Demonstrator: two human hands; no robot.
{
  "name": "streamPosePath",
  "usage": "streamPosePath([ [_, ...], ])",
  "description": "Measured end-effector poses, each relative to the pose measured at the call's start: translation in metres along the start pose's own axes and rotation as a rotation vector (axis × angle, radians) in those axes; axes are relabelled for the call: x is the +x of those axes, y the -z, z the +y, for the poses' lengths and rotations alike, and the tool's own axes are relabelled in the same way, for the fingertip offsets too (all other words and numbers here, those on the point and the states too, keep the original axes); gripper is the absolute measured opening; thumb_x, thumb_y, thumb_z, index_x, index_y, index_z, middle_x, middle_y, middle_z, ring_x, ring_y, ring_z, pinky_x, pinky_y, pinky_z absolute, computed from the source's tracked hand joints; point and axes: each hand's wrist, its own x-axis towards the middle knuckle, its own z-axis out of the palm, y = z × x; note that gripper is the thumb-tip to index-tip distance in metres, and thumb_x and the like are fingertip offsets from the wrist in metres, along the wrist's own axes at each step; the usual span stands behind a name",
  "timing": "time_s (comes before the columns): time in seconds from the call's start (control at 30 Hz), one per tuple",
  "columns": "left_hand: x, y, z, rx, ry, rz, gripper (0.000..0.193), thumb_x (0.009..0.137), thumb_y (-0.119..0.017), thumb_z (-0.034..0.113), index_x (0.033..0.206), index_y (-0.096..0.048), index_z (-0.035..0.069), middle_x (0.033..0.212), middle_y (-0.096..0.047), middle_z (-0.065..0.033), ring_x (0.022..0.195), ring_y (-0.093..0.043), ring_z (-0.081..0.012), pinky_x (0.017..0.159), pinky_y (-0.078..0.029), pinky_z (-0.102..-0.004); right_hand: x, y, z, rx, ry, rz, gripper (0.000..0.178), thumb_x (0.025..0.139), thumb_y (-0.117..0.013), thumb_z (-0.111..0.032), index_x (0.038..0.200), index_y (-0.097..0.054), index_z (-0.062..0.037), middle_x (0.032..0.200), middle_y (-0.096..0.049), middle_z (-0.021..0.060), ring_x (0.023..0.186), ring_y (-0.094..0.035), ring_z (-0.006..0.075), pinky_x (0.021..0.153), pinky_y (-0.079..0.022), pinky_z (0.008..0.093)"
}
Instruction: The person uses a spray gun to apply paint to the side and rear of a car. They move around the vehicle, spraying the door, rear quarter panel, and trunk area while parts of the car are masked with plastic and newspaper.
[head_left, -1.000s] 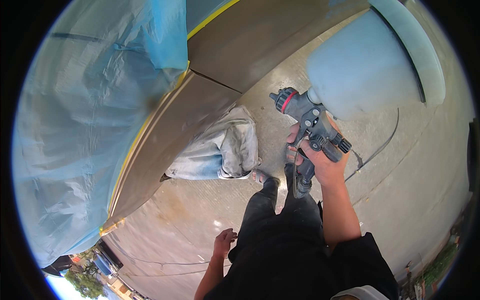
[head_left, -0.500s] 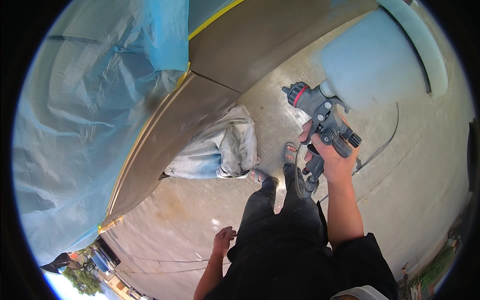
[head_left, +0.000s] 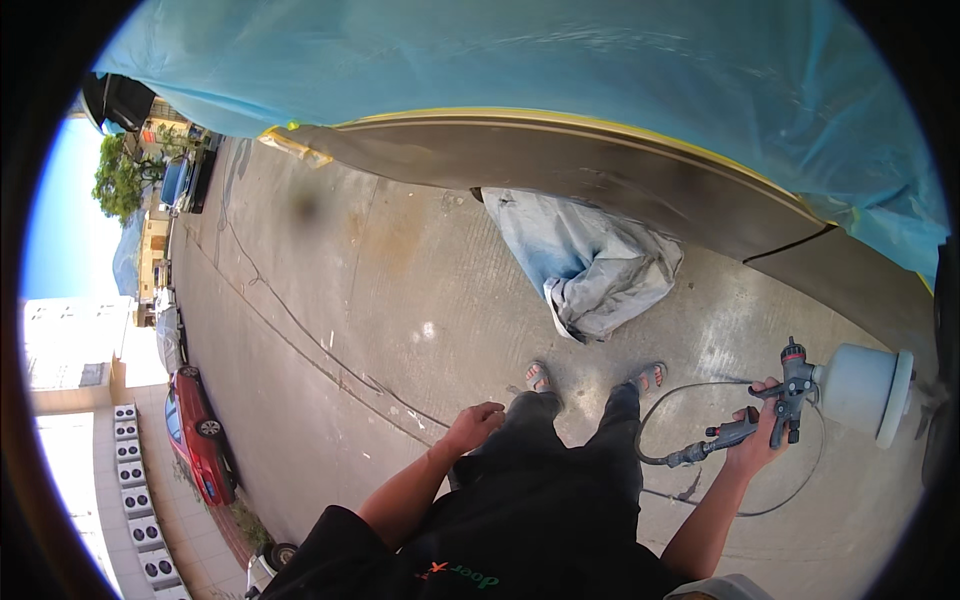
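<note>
My right hand (head_left: 758, 440) is wrapped round the handle of a dark spray gun (head_left: 795, 388), held out at the right, away from my body. A large whitish paint cup (head_left: 858, 388) is fixed to the gun, lying sideways to its right. From the handle's lower end a thin air hose (head_left: 648, 415) loops away. My left hand (head_left: 475, 427) hangs by my left thigh, holding nothing, with its fingers loosely bent. Ahead of me curves a brown-grey car body panel (head_left: 600, 168), bordered by yellow masking tape (head_left: 560, 116) and blue plastic sheeting (head_left: 560, 60).
A grey cloth cover (head_left: 615, 275) is draped low beside the panel, near my feet. A long cable or hose (head_left: 290, 315) runs across the concrete floor (head_left: 400, 290) at the left. Farther off stand a red car (head_left: 200, 440) and several air-conditioner units (head_left: 138, 502) along a wall.
My view has swung left, bringing the street and red car into sight. The spray gun, still in my right hand, has moved lower and farther right. My left hand stays by my thigh.
</note>
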Motion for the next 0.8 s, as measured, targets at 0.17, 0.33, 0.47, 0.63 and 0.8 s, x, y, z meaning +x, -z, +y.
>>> streamPosePath([
  [0.17,-0.032,0.03,-0.117,-0.22,0.087,0.125,0.044,0.095,-0.059,0.03,0.124,-0.064,-0.003,0.096,-0.073,-0.0108,0.088,-0.069,-0.0172,0.079,-0.053,-0.0295,-0.059,-0.072,0.019,-0.112,-0.04,-0.242,0.03,0.095,-0.057,-0.007,0.123,-0.056,0.0017,0.104,-0.068,0.0146,0.064,-0.062,0.0134,0.047,-0.051,0.024],
  [0.33,-0.058,0.08,-0.278,-0.439,0.223,0.239,0.038,0.093,-0.06,0.028,0.113,-0.068,-0.004,0.09,-0.073,-0.0119,0.081,-0.068,-0.0174,0.074,-0.053,-0.0306,-0.144,-0.188,0.044,-0.208,-0.016,-0.325,0.033,0.094,-0.061,-0.006,0.126,-0.054,0.0007,0.109,-0.068,0.0114,0.085,-0.066,0.0149,0.051,-0.054,0.0255],
  [0.47,-0.089,0.156,-0.383,-0.628,0.436,0.295,0.033,0.097,-0.057,0.026,0.112,-0.065,-0.002,0.09,-0.071,-0.0098,0.082,-0.068,-0.0175,0.07,-0.053,-0.0305,-0.222,-0.29,0.052,-0.12,0.097,-0.382,0.036,0.093,-0.061,-0.003,0.128,-0.054,0.0003,0.112,-0.066,0.0126,0.094,-0.067,0.0176,0.051,-0.056,0.0265],
  [0.63,-0.071,0.267,-0.43,-0.615,0.509,0.292,0.032,0.097,-0.057,0.026,0.113,-0.064,-0.001,0.093,-0.07,-0.0098,0.08,-0.067,-0.0175,0.068,-0.053,-0.0301,-0.268,-0.39,0.065,0.006,0.015,-0.322,0.03,0.094,-0.061,-0.004,0.123,-0.057,0.0005,0.11,-0.067,0.0115,0.095,-0.067,0.017,0.051,-0.056,0.0274],
  [0.8,-0.002,0.348,-0.396,-0.628,0.413,0.311,0.032,0.097,-0.057,0.024,0.113,-0.065,-0.002,0.093,-0.07,-0.0106,0.081,-0.068,-0.0174,0.069,-0.052,-0.0291,-0.275,-0.465,0.103,0.063,0.013,-0.194,0.027,0.094,-0.063,-0.006,0.12,-0.06,0.0008,0.109,-0.068,0.0108,0.092,-0.067,0.0164,0.051,-0.055,0.0277],
])
